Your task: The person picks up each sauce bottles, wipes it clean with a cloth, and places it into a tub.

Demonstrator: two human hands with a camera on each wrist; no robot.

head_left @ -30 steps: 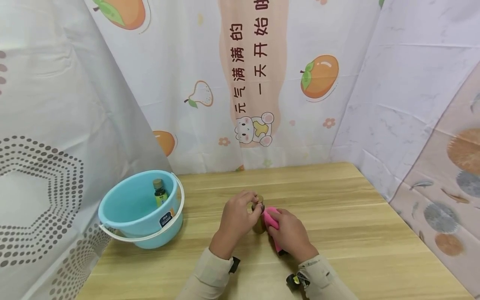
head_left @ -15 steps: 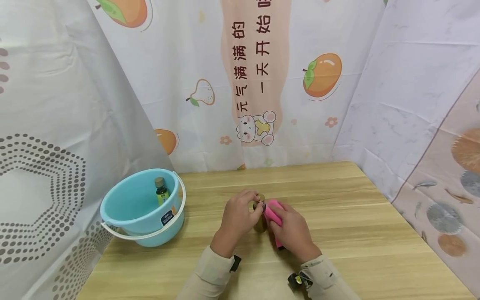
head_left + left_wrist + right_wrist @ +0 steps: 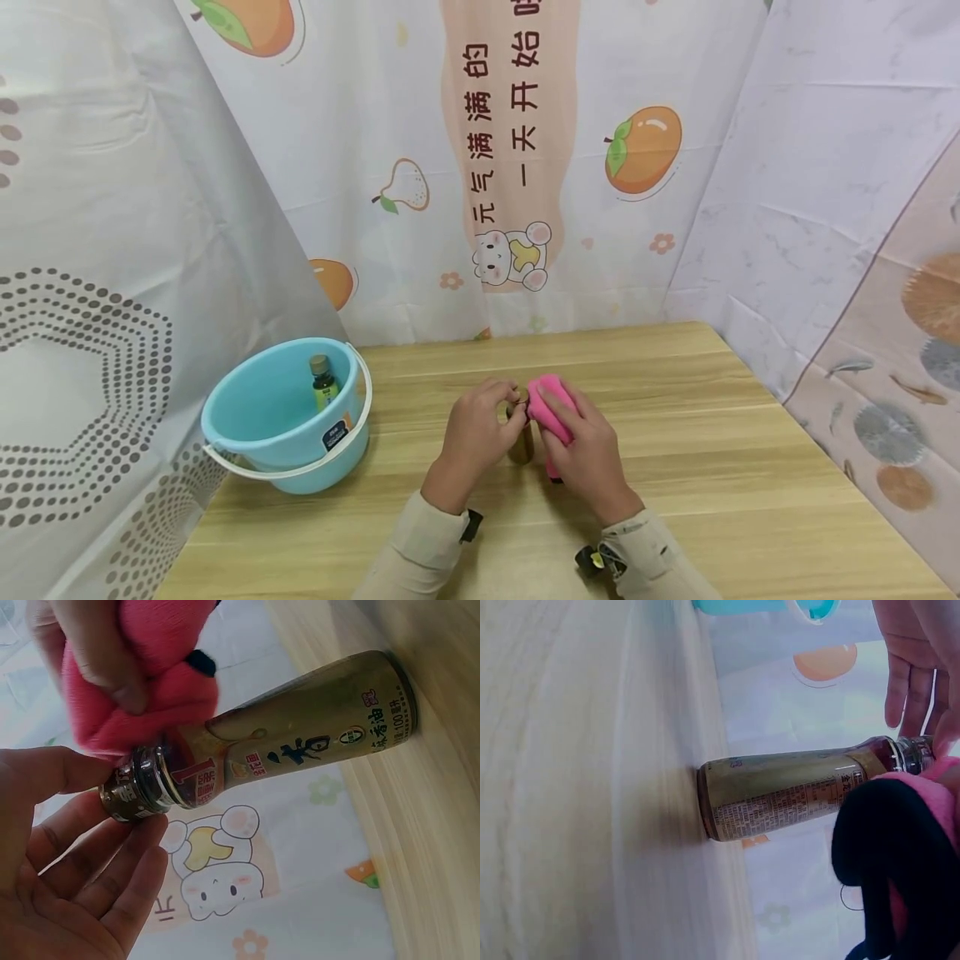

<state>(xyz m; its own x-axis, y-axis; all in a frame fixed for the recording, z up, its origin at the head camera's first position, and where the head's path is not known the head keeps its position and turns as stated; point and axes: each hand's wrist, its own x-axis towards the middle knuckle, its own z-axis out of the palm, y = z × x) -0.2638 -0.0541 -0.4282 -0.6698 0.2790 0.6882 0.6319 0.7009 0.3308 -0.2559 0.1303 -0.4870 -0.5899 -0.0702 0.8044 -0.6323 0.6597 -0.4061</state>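
A small glass bottle of sesame oil (image 3: 521,450) with a gold label stands upright on the table. My left hand (image 3: 480,429) pinches its cap (image 3: 124,796) between thumb and fingers, as the left wrist view shows closely. On the bottle's right side, my right hand (image 3: 588,446) grips a bunched pink cloth (image 3: 553,404) that touches the neck. The cloth has a black part (image 3: 900,862), seen large in the right wrist view. In that view the bottle's back label, full of fine print, faces the camera.
To the left stands a light blue bucket (image 3: 300,479) with a white handle. Inside it leans a dark bottle (image 3: 323,383) with a yellow-green label. Behind the wooden table (image 3: 675,392) hangs a printed curtain (image 3: 420,275).
My right hand has shifted the pink cloth up along the bottle, towards the neck, and its bunched shape has changed. The left hand stays at the cap.
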